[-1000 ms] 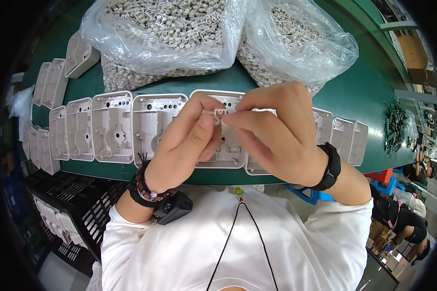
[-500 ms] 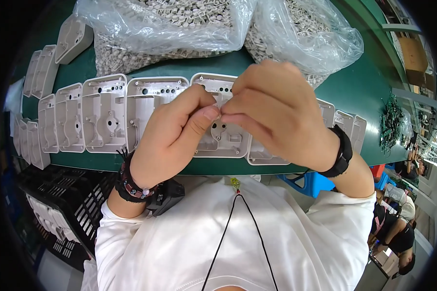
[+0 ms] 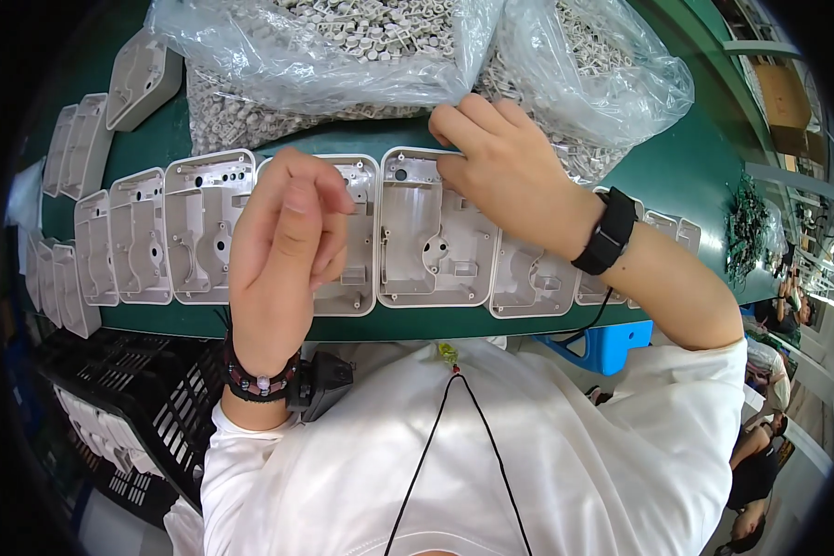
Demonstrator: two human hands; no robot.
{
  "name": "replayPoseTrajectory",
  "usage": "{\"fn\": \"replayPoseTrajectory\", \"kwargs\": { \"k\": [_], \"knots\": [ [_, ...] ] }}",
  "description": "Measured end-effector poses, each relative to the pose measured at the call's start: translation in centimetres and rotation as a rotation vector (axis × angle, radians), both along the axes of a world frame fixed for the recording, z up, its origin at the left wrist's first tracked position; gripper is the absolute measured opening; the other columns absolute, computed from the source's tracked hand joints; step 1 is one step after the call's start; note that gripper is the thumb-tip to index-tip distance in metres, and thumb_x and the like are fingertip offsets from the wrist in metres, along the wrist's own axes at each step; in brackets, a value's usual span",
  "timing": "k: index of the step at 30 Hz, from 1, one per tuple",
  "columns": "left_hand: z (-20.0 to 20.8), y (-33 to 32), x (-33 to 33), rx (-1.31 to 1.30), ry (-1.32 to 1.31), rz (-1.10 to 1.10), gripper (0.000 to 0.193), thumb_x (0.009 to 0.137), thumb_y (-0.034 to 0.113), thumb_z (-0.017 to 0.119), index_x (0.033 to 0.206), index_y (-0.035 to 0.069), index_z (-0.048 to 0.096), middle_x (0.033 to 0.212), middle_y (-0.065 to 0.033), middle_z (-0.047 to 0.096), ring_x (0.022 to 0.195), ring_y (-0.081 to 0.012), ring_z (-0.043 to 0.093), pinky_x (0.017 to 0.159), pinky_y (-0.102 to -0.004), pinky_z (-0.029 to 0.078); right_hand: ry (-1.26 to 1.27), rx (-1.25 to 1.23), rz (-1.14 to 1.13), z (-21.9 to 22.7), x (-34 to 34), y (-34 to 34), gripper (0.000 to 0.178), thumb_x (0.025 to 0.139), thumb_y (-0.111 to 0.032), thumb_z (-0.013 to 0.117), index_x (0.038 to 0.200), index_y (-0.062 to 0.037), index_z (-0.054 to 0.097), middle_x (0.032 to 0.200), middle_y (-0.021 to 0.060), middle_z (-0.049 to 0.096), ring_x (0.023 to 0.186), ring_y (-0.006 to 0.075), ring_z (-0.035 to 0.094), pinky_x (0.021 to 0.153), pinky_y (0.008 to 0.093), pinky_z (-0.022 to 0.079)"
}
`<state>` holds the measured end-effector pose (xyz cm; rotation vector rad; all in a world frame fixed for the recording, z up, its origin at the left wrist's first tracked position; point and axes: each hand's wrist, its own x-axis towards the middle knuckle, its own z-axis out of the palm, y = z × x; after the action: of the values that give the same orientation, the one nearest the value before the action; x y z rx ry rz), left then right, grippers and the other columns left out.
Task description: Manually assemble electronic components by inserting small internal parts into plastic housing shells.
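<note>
A green surface (image 3: 713,176), two bags (image 3: 250,79), a row of housings (image 3: 204,222).
My right grip (image 3: 514,176) curls over the far end of one housing (image 3: 408,222), bags just beyond it; its tips are hidden, so I cannot tell whether they clamp anything. My left grip (image 3: 283,236), fingers bent in with the thumb against them, hangs over the next housing (image 3: 357,283) to the left; I cannot tell if it holds anything. Small parts (image 3: 371,35) crowd the bags, ahead of both grips.
</note>
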<state>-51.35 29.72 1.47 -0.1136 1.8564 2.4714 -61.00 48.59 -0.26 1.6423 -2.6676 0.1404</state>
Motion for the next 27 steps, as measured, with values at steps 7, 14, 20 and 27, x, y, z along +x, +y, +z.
{"fn": "replayPoseTrajectory", "kwargs": {
  "k": [7,14,20,27],
  "knots": [
    [-0.8,-1.0,-0.1,0.030,0.043,-0.061,0.039,0.095,0.041,0.030,0.092,0.004,0.043,0.065,0.0011,0.036,0.049,-0.0031,0.027,0.042,-0.0169,0.021,-0.132,-0.001,0.049,0.8,-0.6,1.6,0.015,0.067,-0.009,0.062,0.080,-0.0068,0.066,0.107,0.0063,0.048,0.100,0.0226,0.045,0.082,0.0314,0.038],
    [-0.5,0.6,-0.7,0.130,-0.150,-0.180,0.054,0.092,0.052,0.021,0.106,0.004,0.040,0.077,-0.0019,0.042,0.053,-0.0058,0.036,0.043,-0.0175,0.024,-0.322,-0.369,-0.036,3.4,1.7,2.2,0.031,0.066,-0.010,0.066,0.097,-0.0087,0.061,0.109,0.0068,0.049,0.092,0.0246,0.049,0.077,0.0332,0.039],
    [0.4,3.9,-1.0,0.056,-0.214,-0.364,0.070,0.085,0.063,0.013,0.119,0.005,0.033,0.098,-0.0060,0.048,0.083,-0.0097,0.051,0.057,-0.0175,0.038,-0.352,-0.439,-0.113,5.4,5.8,1.4,0.030,0.066,-0.013,0.068,0.095,-0.0104,0.059,0.100,0.0029,0.053,0.082,0.0226,0.051,0.068,0.0329,0.034],
    [1.4,6.7,-1.4,0.045,-0.257,-0.369,0.072,0.083,0.066,0.013,0.118,0.006,0.034,0.102,-0.0055,0.048,0.098,-0.0114,0.047,0.073,-0.0217,0.040,-0.213,-0.541,-0.222,4.0,6.8,3.0,0.025,0.065,-0.013,0.069,0.085,-0.0119,0.055,0.092,0.0010,0.055,0.078,0.0188,0.052,0.066,0.0308,0.029]
  ]
}}
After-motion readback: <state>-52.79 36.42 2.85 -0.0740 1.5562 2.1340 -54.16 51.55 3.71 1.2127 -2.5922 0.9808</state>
